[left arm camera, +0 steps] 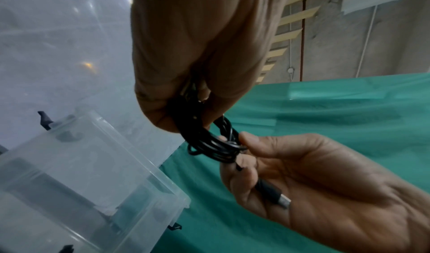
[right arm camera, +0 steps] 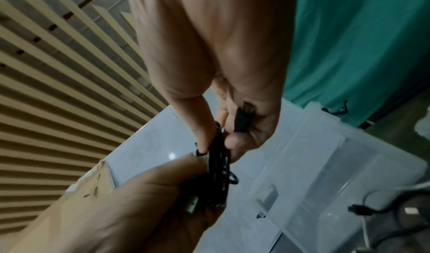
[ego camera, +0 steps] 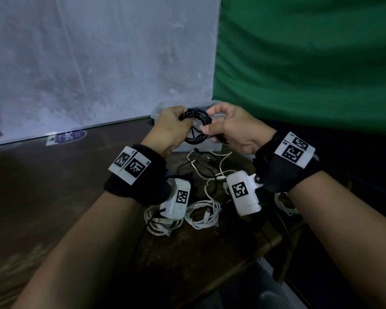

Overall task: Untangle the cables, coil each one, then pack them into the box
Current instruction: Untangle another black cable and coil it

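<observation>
A coiled black cable hangs in the air above the clear plastic box. My left hand grips the coil's left side, fingers curled round its loops. My right hand pinches the coil's right side with thumb and fingers, and the cable's free plug lies across its palm. The box stands open just beyond and below both hands. Its inside is mostly hidden by the hands in the head view.
On the brown table below my wrists lie coiled white cables and a tangle of loose black and white cables. A white board stands behind, a green cloth to the right. The table's edge runs at lower right.
</observation>
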The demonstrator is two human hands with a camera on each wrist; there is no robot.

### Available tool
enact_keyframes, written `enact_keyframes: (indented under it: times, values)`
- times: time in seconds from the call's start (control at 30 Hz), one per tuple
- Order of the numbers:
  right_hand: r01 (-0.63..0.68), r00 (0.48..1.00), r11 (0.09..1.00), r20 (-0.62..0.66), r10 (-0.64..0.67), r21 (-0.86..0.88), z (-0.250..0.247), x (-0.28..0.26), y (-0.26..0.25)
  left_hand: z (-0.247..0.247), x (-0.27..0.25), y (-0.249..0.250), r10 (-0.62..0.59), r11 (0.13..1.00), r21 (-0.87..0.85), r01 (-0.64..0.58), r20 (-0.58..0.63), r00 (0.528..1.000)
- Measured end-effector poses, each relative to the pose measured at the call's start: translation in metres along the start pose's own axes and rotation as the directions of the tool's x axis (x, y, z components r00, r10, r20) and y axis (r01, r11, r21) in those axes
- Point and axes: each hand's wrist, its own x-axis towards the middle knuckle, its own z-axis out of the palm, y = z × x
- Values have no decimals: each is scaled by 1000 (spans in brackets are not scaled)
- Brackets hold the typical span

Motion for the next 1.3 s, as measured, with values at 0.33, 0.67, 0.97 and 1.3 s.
enact_keyframes:
  times: [0.33, 0.67, 0.97, 1.3]
  values:
    - [10, 996, 987, 85, -24, 158, -1, -1, -2, -1, -4, 4, 3, 939, -343, 35, 111, 994]
    - [-41, 988, 922, 153, -20, 385, -15, -6, -14, -6, -15, 19, 42, 704, -678, 212, 338, 940]
    - [-58, 978, 960, 209, 0, 273, -15, -3, -6, -1, -15, 22, -54, 776, -593, 215, 279, 959]
    - [29, 991, 990, 122, -46, 137, -18, 0, -5, -4, -12, 17, -101, 843, -466, 268, 352, 931]
